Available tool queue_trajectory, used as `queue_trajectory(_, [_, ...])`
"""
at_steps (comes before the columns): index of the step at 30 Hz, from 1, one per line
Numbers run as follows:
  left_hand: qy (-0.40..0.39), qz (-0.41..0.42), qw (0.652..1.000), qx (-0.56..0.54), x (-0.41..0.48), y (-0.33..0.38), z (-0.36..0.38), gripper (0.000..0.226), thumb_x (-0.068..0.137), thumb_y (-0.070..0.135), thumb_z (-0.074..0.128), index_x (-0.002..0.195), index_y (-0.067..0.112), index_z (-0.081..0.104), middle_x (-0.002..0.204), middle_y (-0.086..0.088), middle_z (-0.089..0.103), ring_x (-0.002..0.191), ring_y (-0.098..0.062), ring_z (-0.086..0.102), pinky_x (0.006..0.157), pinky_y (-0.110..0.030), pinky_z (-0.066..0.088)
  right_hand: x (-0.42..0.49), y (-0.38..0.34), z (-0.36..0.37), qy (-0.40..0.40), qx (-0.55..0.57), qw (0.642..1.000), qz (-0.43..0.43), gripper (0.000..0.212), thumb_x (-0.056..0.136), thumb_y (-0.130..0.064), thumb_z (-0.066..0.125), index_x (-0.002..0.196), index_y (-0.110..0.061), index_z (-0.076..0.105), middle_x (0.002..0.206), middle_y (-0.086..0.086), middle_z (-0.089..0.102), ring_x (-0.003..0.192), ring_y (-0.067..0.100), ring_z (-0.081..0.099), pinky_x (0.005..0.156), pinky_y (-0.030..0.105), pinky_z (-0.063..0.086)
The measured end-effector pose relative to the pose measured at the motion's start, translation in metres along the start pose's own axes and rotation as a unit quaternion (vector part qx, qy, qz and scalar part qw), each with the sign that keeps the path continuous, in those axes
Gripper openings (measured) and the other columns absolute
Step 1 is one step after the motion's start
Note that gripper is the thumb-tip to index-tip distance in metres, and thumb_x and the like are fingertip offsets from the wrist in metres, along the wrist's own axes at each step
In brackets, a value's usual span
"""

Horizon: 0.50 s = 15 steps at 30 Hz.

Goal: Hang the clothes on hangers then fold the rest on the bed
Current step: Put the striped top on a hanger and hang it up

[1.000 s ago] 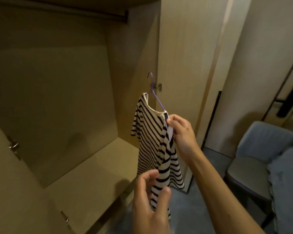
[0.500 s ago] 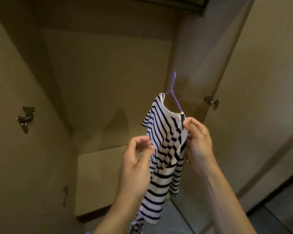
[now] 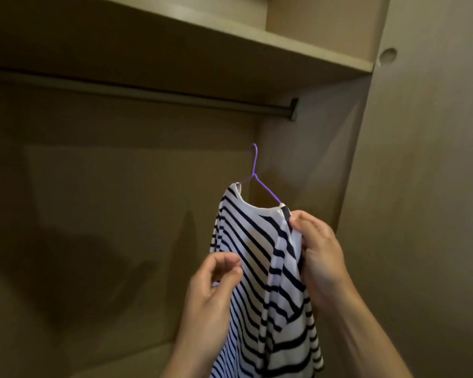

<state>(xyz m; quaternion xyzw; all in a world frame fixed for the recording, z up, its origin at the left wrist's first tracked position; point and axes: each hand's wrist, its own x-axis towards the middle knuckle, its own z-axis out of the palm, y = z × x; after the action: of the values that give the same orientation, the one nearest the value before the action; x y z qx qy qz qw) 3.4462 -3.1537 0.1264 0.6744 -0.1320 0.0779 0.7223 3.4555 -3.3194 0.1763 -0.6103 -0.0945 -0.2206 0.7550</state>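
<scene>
We are holding the striped shirt [image 3: 260,257], already threaded on the purple hanger [image 3: 257,175]. Right grip [image 3: 320,257] is clamping its shoulder; left grip [image 3: 213,293] is pinching its side edge. Hook is sitting above both grips, not yet on the rail [image 3: 148,92]. Room is lying open up-left; side wall [image 3: 298,159] is crowding just right. Folding is presumably remaining.

Dark-striped white shirt [image 3: 260,257] on thin purple hanger [image 3: 257,178], held up inside a wooden wardrobe [image 3: 120,214] w/ hook well below the dark rail [image 3: 148,92] and shelf [image 3: 230,34]; R hand [image 3: 320,257] grips the shirt's right shoulder, L hand [image 3: 213,293] pinches its left edge.
</scene>
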Motion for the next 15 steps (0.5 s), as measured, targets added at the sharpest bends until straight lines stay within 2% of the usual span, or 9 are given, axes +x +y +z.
queue_trajectory(2, [-0.02,0.012,1.0,-0.003,0.032,0.002,-0.001,0.011,0.097,0.019,0.059,0.097,0.021,0.069,0.099,0.005,0.07,0.094,-0.003,0.063,0.077,-0.014,0.045,0.029,-0.006,0.001,0.006,0.003,1.0,-0.004,0.021,0.101,-0.012,0.047,0.094,0.001,0.062,0.076,0.016,0.062,0.068,0.025,0.06,0.064,0.032,0.054])
queue_trajectory(5, [-0.039,0.022,0.999,-0.008,0.079,0.011,0.0,0.011,0.097,0.018,0.059,0.098,0.019,0.07,0.099,0.003,0.071,0.092,0.0,0.063,0.071,-0.006,0.044,0.076,-0.015,0.0,0.014,0.006,1.0,-0.014,0.023,0.101,-0.011,0.045,0.089,0.0,0.06,0.072,0.014,0.061,0.065,0.023,0.06,0.062,0.032,0.054])
queue_trajectory(9, [-0.05,0.019,0.999,-0.007,0.128,0.022,0.005,0.011,0.097,0.022,0.059,0.096,0.023,0.07,0.097,0.008,0.071,0.089,0.003,0.063,0.072,-0.014,0.043,0.14,-0.029,0.0,0.028,0.0,0.999,-0.033,0.031,0.1,-0.013,0.047,0.075,-0.009,0.064,0.07,0.011,0.061,0.064,0.022,0.06,0.063,0.032,0.053])
queue_trajectory(13, [-0.046,0.043,0.998,-0.005,0.167,0.037,0.01,0.011,0.098,0.026,0.058,0.096,0.024,0.069,0.098,0.007,0.07,0.094,-0.003,0.063,0.072,-0.016,0.043,0.202,-0.042,0.004,0.029,-0.024,0.998,-0.045,0.045,0.102,-0.011,0.045,0.064,-0.013,0.068,0.06,0.003,0.064,0.054,0.014,0.063,0.053,0.023,0.051])
queue_trajectory(15, [-0.044,0.055,0.998,0.003,0.18,0.043,0.011,0.01,0.097,0.026,0.058,0.096,0.023,0.068,0.1,0.005,0.07,0.097,-0.007,0.063,0.075,-0.018,0.044,0.224,-0.045,0.004,0.034,-0.044,0.998,-0.039,0.042,0.103,-0.012,0.045,0.069,-0.012,0.07,0.065,0.005,0.068,0.059,0.016,0.066,0.055,0.024,0.052])
